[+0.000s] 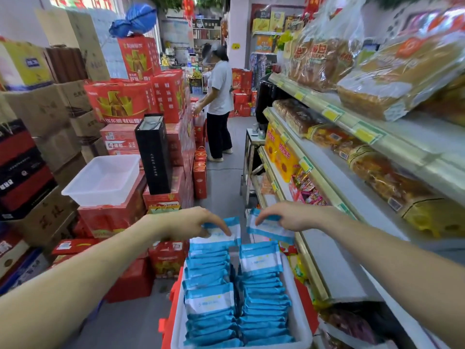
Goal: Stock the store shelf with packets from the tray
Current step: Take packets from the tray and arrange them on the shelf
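Note:
A white tray (300, 321) in front of me holds two rows of several blue-and-white packets (211, 301) standing on edge. My left hand (193, 222) pinches one packet (226, 231) at the far end of the left row. My right hand (289, 216) holds another packet (269, 229) lifted just above the far end of the right row. The store shelf (334, 260) runs along the right, with a bare stretch of board beside the tray.
Bread loaves (392, 177) and snack packs (309, 190) fill the right shelves. Red gift boxes (120, 102) and cardboard cartons are stacked on the left, with an empty white tub (105, 182) on top. A person (219, 102) stands farther down the aisle.

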